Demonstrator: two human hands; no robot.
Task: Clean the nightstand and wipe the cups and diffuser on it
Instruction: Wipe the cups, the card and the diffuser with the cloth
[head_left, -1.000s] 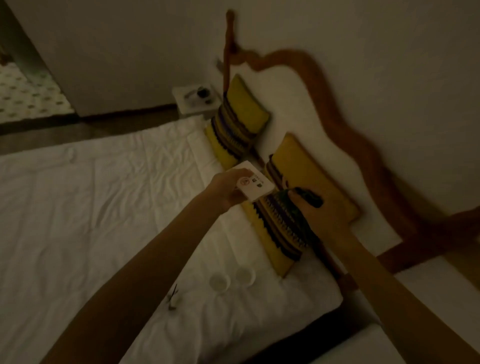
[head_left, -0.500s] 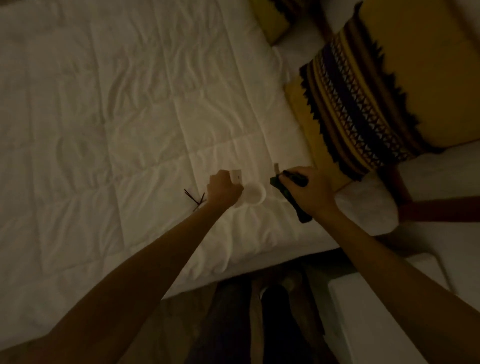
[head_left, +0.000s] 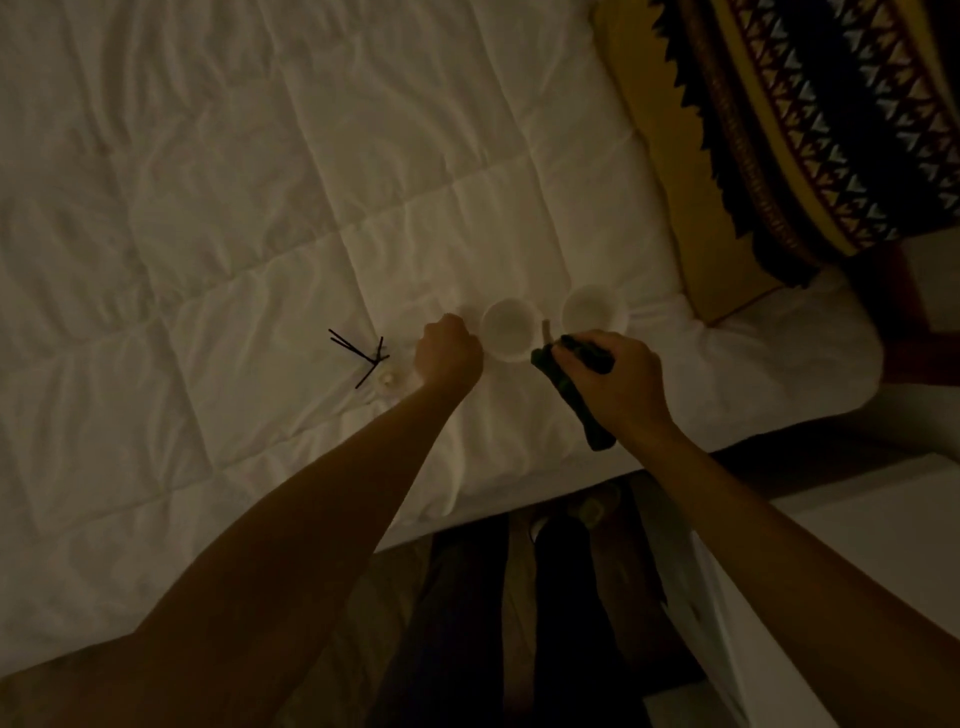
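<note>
Two white cups stand on the white quilt near the bed's edge, the left cup (head_left: 510, 328) and the right cup (head_left: 592, 312). A small glass diffuser (head_left: 387, 379) with black reeds sits on the quilt to their left. My left hand (head_left: 449, 354) is curled in a fist between the diffuser and the left cup, its back to the camera and its fingers hidden. My right hand (head_left: 618, 387) grips a dark cloth (head_left: 569, 387) just in front of the right cup. The white nightstand (head_left: 857, 525) is at the lower right.
A yellow pillow (head_left: 691, 171) with a dark patterned band lies at the upper right, close behind the cups. The bed's edge runs diagonally under my arms. My dark-trousered legs (head_left: 467, 623) stand on the floor between bed and nightstand.
The view dropped from the headboard to the bed edge. My left hand carried a white card down beside the cups; the card no longer shows. The right hand came down with the cloth.
</note>
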